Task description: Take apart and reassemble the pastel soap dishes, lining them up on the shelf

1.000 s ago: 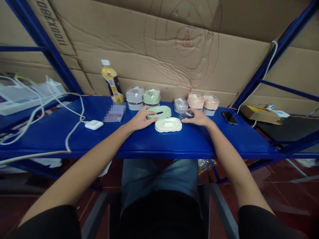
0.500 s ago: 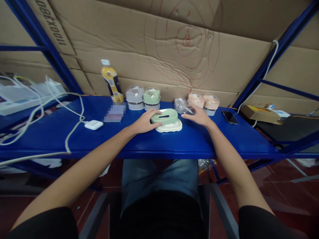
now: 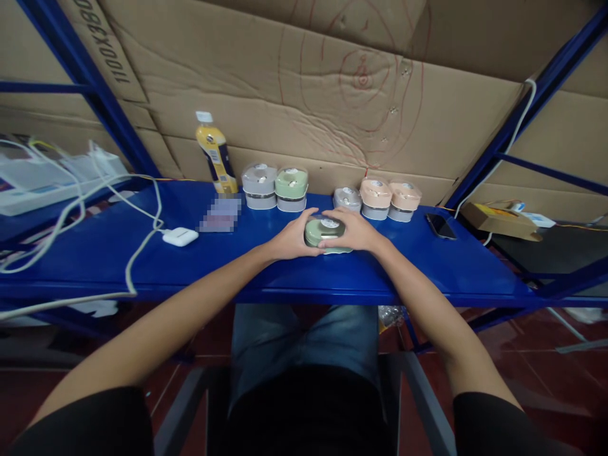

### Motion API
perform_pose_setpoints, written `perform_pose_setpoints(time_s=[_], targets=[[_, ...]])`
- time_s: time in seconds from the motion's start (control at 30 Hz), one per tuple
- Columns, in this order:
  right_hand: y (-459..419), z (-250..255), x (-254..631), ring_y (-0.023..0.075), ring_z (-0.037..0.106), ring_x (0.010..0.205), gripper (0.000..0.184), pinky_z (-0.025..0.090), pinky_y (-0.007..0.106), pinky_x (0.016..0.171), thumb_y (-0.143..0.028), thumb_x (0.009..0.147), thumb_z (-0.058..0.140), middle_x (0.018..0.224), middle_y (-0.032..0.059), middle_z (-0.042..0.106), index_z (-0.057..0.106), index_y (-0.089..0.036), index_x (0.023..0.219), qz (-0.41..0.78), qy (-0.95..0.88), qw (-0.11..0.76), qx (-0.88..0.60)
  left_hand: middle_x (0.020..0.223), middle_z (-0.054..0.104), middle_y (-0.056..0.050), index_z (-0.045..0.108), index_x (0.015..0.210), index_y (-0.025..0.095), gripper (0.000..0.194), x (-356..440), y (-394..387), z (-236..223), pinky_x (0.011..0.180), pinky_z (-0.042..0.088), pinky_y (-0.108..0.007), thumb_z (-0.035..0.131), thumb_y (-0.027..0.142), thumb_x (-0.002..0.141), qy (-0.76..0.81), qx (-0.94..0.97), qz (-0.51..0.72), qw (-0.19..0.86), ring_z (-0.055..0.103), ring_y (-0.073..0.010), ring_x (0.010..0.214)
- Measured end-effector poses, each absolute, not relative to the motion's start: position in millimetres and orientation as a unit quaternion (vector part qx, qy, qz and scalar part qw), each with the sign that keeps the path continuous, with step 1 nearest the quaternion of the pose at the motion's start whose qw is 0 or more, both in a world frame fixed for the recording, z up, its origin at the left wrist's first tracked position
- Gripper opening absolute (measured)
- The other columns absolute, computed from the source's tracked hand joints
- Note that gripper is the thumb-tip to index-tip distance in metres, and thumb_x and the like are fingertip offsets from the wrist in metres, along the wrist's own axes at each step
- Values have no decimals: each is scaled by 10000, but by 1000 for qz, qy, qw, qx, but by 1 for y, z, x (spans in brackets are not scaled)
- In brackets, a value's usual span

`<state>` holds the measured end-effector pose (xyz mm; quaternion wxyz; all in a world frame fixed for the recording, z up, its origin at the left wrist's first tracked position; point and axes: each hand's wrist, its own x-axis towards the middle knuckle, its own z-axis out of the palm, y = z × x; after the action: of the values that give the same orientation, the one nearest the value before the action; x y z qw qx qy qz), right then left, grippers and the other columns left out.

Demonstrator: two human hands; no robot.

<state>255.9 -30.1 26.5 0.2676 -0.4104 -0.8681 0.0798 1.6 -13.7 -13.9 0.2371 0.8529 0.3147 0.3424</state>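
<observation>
A green soap box (image 3: 314, 238) sits near the middle of the blue table, topped by a clear lid (image 3: 327, 223) with a round label. My left hand (image 3: 295, 240) curls around its left side. From the right, my right hand (image 3: 357, 233) wraps the box, thumb across the front and fingers over the far edge of the lid. Beneath it a pale base (image 3: 338, 251) shows at the front right. Whether the lid sits fully down on the box cannot be made out under the fingers.
Along the back stand stacked grey boxes (image 3: 259, 183), green boxes (image 3: 291, 185), peach boxes (image 3: 375, 193) and a low grey box (image 3: 347, 198). A yellow bottle (image 3: 217, 158), a white case (image 3: 180, 237) and cables (image 3: 129, 266) lie left. A phone (image 3: 440, 225) lies right.
My right hand has moved left from beside the grey box, bringing the clear lid over the green soap box. Both hands now close around it; the slot in the green part is covered.
</observation>
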Motion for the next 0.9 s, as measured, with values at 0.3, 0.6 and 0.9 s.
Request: perform_pose_setpoints(time_s=[0.3, 0.6, 0.9], targets=[[-34, 21, 257, 392, 722, 1313, 991, 556, 573, 1191, -848, 797, 862, 1407, 162, 730, 703, -225, 1551, 65, -873, 244, -418, 1569, 645, -294, 352, 1712, 130, 1278, 3, -9, -18, 1248, 494, -679, 962, 571, 678, 335, 845, 334, 248, 629, -503, 1493], [-30, 16, 260, 435, 593, 1537, 1140, 488, 613, 1295, -857, 796, 857, 1607, 200, 613, 546, -239, 1702, 81, -858, 232, -451, 1547, 655, -200, 476, 1699, 199, 1009, -8, -32, -3, 1234, 520, -561, 841, 657, 877, 368, 875, 272, 159, 649, -433, 1443], [-24, 15, 271, 459, 677, 1391, 752, 575, 650, 1177, -607, 926, 825, 1457, 236, 679, 675, -187, 1532, -17, -776, 332, -537, 1399, 723, -311, 383, 1772, 123, 789, 29, -56, 32, 1034, 604, -513, 609, 550, 1148, 557, 824, 82, -59, 733, -487, 1316]])
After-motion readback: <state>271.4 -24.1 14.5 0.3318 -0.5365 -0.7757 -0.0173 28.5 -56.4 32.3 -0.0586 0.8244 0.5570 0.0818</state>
